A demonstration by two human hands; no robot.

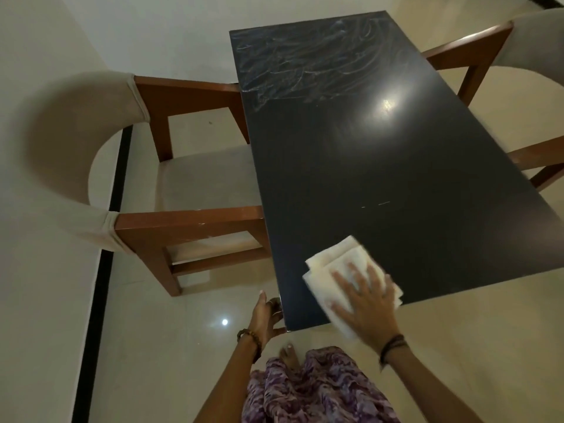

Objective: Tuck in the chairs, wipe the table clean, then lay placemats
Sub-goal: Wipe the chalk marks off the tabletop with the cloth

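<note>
One view only — a wide-angle camera worn on the head, looking forward and steeply down from above the near short end of the dark table [381, 166]. It stands close: both forearms reach in from the bottom edge, and the table runs away toward the top of the frame. A chair [171, 178] on the left and another chair [500, 56] on the right sit at the margins — bent by the lens.
</note>
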